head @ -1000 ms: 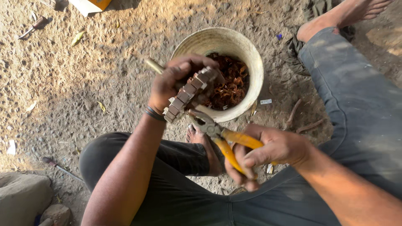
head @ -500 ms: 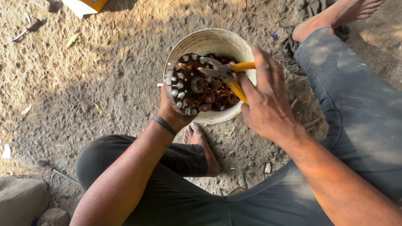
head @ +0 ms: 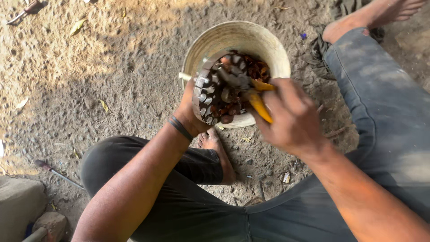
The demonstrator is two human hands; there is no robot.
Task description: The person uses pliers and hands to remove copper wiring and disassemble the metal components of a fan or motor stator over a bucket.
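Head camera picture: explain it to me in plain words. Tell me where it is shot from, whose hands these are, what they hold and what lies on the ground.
The camera sits on a person's head and looks down, so both arms belong to the wearer, who sits on bare dirt ground with knees bent. The left hand, a dark band at its wrist, grips a round metal stator ring with toothed poles and coppery windings. The right hand holds yellow-handled pliers, their nose reaching into the ring's middle. Both are held just above a pale bucket that holds reddish-brown scraps. A bare foot rests under the hands. A thin tool lies at lower left.
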